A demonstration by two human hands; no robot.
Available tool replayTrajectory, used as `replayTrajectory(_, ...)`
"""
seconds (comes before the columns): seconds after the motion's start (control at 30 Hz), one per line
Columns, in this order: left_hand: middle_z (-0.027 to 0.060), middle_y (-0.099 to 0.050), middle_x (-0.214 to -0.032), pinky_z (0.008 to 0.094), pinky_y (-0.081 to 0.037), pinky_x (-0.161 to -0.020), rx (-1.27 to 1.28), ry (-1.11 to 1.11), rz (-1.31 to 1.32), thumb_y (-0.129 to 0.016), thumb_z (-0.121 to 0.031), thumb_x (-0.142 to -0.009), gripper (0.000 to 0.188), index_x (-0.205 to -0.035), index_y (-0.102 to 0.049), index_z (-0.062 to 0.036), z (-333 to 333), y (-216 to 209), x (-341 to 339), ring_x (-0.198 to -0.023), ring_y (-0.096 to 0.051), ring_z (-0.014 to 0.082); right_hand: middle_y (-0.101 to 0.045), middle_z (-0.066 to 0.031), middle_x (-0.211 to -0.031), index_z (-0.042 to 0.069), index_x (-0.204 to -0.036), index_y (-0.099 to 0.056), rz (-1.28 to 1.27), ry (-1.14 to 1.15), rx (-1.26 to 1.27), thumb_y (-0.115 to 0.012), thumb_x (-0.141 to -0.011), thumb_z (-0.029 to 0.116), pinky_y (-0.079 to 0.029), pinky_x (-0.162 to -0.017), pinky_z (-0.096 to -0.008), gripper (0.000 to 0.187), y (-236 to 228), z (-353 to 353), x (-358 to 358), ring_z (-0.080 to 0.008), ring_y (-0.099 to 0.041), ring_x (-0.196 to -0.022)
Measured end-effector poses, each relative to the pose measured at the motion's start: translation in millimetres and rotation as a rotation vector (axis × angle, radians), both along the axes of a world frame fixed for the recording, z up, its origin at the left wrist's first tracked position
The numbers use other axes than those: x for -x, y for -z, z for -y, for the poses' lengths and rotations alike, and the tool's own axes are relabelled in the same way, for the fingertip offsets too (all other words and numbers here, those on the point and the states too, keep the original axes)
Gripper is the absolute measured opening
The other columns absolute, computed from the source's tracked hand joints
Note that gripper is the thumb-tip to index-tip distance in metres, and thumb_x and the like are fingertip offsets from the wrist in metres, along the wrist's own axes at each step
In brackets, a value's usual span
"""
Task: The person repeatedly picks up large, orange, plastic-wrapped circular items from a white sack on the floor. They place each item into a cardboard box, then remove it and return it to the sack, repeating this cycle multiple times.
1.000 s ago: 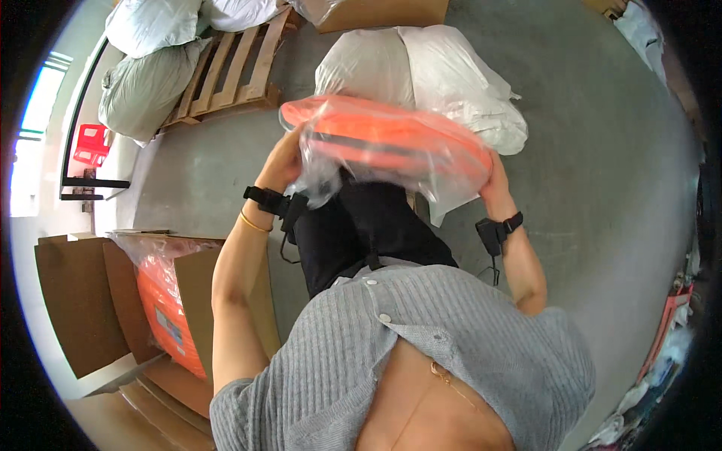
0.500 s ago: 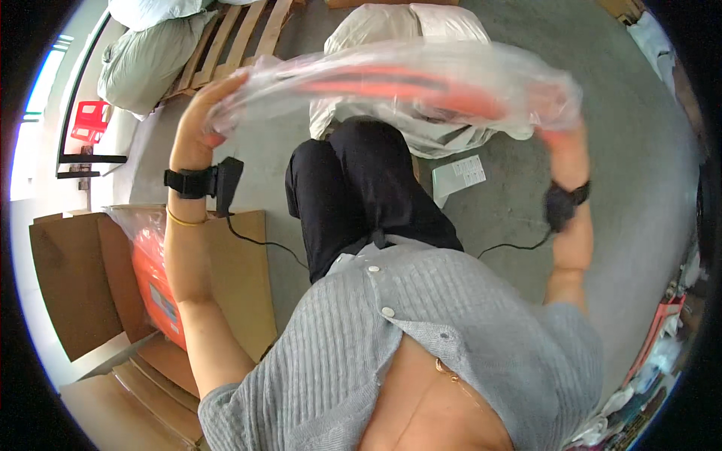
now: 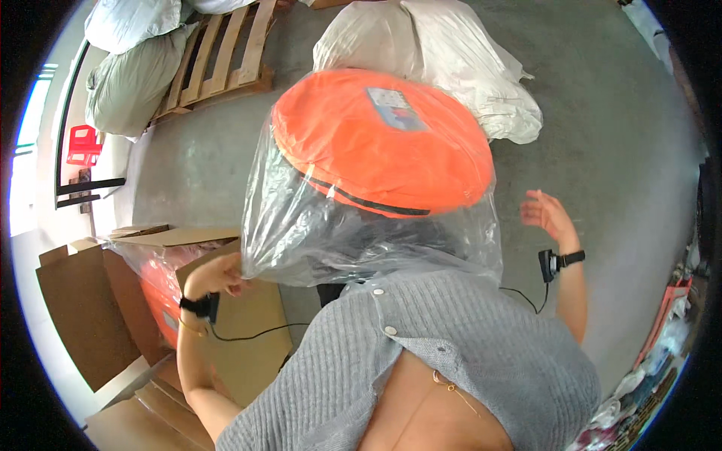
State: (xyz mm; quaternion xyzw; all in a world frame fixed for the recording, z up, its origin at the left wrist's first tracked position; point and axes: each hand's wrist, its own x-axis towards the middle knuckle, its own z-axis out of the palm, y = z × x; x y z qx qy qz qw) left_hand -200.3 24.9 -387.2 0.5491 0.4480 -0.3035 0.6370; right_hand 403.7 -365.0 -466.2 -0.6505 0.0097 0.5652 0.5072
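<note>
A flat, round orange fabric case [image 3: 376, 143] with a dark strip along its rim and a printed label lies over my lap. It sits inside a clear plastic bag [image 3: 301, 240], whose loose end spreads toward my body. My left hand [image 3: 216, 276] is beside the bag's near left corner, its fingers loosely bent and apart; whether a fingertip touches the film is hard to see. Off to the right of the bag, my right hand [image 3: 549, 216] is raised with fingers stretched out and nothing in it.
An opened cardboard box [image 3: 86, 304] at the left contains another plastic-wrapped orange item [image 3: 159, 289]. White sacks [image 3: 470, 68] lie on the floor ahead. A wooden pallet [image 3: 222, 56], stuffed sacks [image 3: 124, 86] and a red stool [image 3: 83, 145] are at the far left.
The wrapped orange case, held up edge-on between both hands before, now lies over my lap with its round face showing. Both hands have come off its sides and drawn back toward me.
</note>
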Motion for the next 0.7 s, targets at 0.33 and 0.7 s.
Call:
replayTrajectory(0.33,0.0125,-0.060,-0.093,0.0286,-0.049,-0.064,-0.514,-0.314,0.107,-0.053,-0.046,-0.083,0.065,-0.120,-0.041,0.0051,-163.9,50.1,-216.1,-0.075,-0.058,0.0184,-0.056,-0.0098,-0.111,-0.002,-0.110,-0.054,-0.182,0.069,-0.003,-0.055,-0.086,0.024,-0.046,-0.083,-0.0301,0.036,94.6,-115.8,15.0,-0.0160,-0.057,-0.097)
replayTrajectory(0.7,0.0143,-0.061,-0.097,0.0302,-0.051,-0.073,-0.141,-0.603,0.415,-0.063,-0.010,-0.075,0.036,-0.103,-0.053,0.0101,-125.3,96.3,-226.9,-0.080,-0.062,0.0196,-0.057,-0.0129,-0.110,-0.006,-0.113,-0.052,0.122,0.272,-0.010,-0.053,-0.084,0.027,-0.044,-0.082,-0.0285,0.044,74.6,-126.4,28.9,-0.0181,-0.057,-0.095)
